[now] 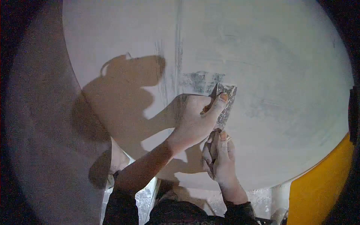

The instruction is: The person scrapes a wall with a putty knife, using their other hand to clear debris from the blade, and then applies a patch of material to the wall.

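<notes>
A putty knife (229, 106) with a filler-smeared, speckled metal blade leans against a large pale, rounded surface (262, 67). My left hand (195, 119) is closed around the blade's left side, its thumb pressed flat on the face near the wide end. Below it, my right hand (224, 159) is closed at the narrow lower end, thumb on top and fingers curled; the handle is hidden in its grip. Dusty white residue coats both hands. Just above the blade's top edge lies a dark, scraped-looking patch (202, 80).
Dark vertical streaks (179, 45) run down the pale surface. Shadows of my head and arms fall on its left part. A grey curved surface (45, 112) stands on the left, and a yellow panel (318, 187) at lower right. Whitish floor (258, 197) shows below.
</notes>
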A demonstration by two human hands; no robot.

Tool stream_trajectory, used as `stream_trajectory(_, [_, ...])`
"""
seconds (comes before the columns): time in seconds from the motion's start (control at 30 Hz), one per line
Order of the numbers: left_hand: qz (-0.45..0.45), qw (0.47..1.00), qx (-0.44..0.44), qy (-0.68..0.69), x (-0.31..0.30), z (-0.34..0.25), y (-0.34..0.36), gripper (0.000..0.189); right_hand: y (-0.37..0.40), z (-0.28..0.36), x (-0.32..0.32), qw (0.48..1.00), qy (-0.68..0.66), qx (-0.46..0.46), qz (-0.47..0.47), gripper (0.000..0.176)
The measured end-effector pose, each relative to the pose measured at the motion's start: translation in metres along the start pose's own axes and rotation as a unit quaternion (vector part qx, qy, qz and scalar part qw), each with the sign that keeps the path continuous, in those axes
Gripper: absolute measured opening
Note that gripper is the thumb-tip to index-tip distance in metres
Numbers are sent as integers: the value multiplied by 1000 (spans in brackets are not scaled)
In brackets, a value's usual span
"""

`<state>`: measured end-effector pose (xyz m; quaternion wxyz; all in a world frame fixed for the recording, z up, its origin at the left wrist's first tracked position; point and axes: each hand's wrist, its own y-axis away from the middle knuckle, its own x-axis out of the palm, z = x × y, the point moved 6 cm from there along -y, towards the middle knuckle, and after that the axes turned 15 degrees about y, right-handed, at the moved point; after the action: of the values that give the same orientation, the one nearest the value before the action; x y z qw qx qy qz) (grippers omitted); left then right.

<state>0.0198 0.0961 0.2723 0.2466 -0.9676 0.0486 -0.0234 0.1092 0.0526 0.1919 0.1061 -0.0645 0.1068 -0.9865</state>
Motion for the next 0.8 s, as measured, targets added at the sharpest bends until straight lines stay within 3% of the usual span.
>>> stream_trajectory(0.07, [-7, 1000, -10, -7, -1, 0, -6, 49, -7, 6, -1, 997, 29, -64, -10, 33])
stream_trajectory(0.23, [20, 1000, -9, -2, -1, -1, -11, 51, -11, 8, -3, 998, 17, -58, -14, 35])
stream_trajectory(0.33, [-13, 1000, -9, -9, 2, -10, -8, 49, -10, 15, -8, 996, 37, -73, -23, 36])
stream_trajectory(0.43, [-17, 998, -61, -5, 3, -10, -4, 49, -6, 18, -15, 996, 60, -65, -27, 36])
stream_trajectory(0.5, [5, 998, -45, 49, 6, -8, -5, 49, -6, 19, -16, 995, 74, -57, -24, 36])
stream_trajectory(0.6, [7, 999, -45, 17, 25, 1, -34, 49, -29, 22, -45, 996, 74, -48, -27, 36])
stream_trajectory(0.8, [-30, 997, -57, 43, 9, -3, -12, 51, -18, 19, -24, 990, 69, -105, -58, 36])
